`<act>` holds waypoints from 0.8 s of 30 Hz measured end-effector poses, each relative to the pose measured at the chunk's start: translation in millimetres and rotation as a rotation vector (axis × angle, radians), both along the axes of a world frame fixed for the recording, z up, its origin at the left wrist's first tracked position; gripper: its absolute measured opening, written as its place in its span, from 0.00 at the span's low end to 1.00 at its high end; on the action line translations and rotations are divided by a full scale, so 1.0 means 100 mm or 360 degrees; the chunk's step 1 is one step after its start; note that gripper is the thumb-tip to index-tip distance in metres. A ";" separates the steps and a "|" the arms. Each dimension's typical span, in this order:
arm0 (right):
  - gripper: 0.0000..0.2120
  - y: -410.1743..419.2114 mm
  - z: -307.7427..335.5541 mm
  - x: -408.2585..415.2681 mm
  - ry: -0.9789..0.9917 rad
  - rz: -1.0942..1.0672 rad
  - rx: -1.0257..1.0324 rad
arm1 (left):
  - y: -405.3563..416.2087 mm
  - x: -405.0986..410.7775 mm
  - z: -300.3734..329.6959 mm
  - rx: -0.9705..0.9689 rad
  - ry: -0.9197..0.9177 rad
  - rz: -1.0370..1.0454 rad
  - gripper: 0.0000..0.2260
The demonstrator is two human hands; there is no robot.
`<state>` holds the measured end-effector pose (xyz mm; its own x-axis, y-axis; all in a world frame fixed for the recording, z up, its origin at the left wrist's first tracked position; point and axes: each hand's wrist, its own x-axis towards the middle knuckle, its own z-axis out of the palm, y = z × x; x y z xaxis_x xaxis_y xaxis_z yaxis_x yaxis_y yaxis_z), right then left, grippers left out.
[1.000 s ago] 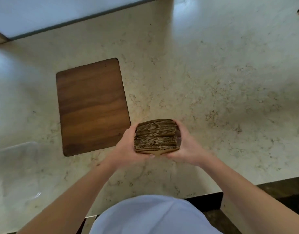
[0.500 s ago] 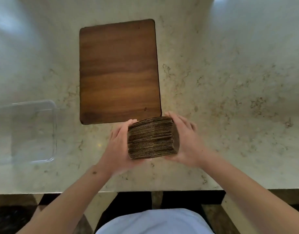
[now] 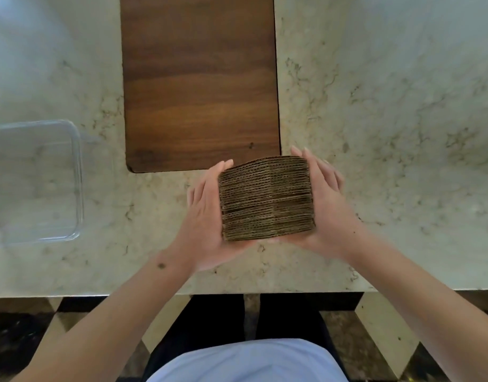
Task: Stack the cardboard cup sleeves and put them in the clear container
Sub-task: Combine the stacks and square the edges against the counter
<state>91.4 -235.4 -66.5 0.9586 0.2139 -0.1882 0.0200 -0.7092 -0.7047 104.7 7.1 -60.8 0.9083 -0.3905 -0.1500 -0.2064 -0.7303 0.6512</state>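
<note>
At frame centre, left hand point(image 3: 207, 213) and right hand point(image 3: 327, 205) press flat against a stack of cardboard cup sleeves point(image 3: 266, 198). The clear container point(image 3: 78, 172) sits at left; loosened pressure could spill sleeves.

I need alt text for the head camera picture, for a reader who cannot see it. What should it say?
Two bare hands, the left hand and the right hand, press a stack of cardboard cup sleeves between them above a marble counter. An empty clear container stands to the left, and a wooden board lies behind the stack.
</note>
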 end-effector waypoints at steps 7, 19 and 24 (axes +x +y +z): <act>0.69 -0.19 0.00 -0.07 0.0022 0.0201 -0.0112 | 0.07 -0.01 -0.05 0.0142 0.0030 -0.0123 0.58; 0.58 -0.09 0.16 -0.01 -0.0174 0.0063 -0.0027 | -0.02 0.01 0.01 0.0007 -0.0112 -0.0006 0.55; 0.61 -0.12 0.06 -0.07 0.0007 0.0157 -0.0089 | -0.02 0.00 -0.02 0.0174 -0.0022 -0.0044 0.53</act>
